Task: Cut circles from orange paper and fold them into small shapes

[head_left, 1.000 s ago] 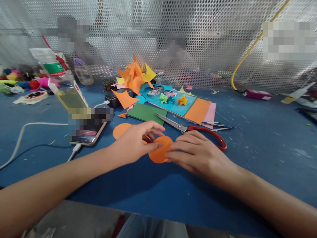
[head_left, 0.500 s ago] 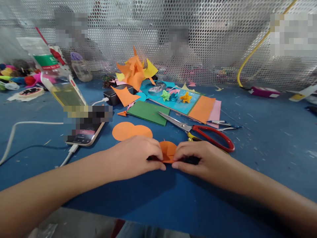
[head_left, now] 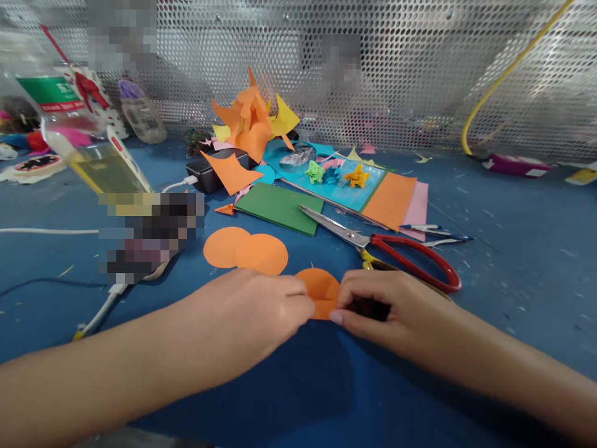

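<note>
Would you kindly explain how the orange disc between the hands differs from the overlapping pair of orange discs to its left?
The held disc looks a deeper orange; the overlapping pair looks paler.
The held disc shows a clear crease; the overlapping pair shows none so marked.
The left hand and right hand hold the held disc at its edges; neither grips the overlapping pair.
Both are rounded and look like paper.
</note>
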`<state>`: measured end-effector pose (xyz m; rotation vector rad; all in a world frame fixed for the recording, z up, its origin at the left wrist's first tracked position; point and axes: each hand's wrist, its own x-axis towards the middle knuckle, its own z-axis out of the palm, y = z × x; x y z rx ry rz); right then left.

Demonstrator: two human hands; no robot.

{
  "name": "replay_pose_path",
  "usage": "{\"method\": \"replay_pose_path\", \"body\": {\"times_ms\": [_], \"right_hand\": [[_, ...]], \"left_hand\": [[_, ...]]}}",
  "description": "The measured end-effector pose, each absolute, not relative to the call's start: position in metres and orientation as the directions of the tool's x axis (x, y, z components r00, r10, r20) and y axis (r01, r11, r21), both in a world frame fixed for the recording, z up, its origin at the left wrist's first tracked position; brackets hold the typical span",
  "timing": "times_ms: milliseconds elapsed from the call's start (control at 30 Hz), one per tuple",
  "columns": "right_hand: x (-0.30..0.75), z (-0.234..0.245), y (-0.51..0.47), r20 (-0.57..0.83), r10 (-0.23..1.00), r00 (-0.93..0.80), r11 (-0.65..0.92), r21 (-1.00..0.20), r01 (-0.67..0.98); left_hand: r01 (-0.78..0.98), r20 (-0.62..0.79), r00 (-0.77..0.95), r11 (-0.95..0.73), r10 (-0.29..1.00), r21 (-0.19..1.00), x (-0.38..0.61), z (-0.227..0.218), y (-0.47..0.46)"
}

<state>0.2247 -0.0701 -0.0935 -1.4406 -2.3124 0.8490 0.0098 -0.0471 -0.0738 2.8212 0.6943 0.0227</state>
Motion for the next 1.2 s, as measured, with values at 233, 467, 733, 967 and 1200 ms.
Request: {"method": "replay_pose_path", "body": {"times_ms": [233,467,733,967,1200], "right_hand": [[0.215,-0.098,-0.072,0.044,0.929,-0.366,0.330,-0.543,0.772],[0.213,-0.107,-0.072,0.045,0.940,-0.338,0.314,-0.502,0.806],[0.210,-0.109,-0.070,0.063,0.942,-0.331,0.319,-0.481,0.816],[0.210,-0.107,-0.070,0.062,0.936,-0.345,0.330,-0.485,0.809],[0.209,-0.107,-0.069,0.030,0.940,-0.340,0.309,-0.496,0.812]], "left_hand": [[0.400,-0.086,0.915,-0.915,0.395,0.052,0.016,-0.076,-0.051],[0.423,-0.134,0.901,-0.905,0.413,0.054,0.022,-0.074,-0.052],[0.439,-0.084,0.898,-0.890,0.431,0.122,0.020,-0.078,-0.052],[0.438,-0.007,0.896,-0.883,0.444,0.166,0.018,-0.081,-0.053],[0.418,-0.048,0.909,-0.904,0.415,0.095,0.019,-0.080,-0.052]]}}
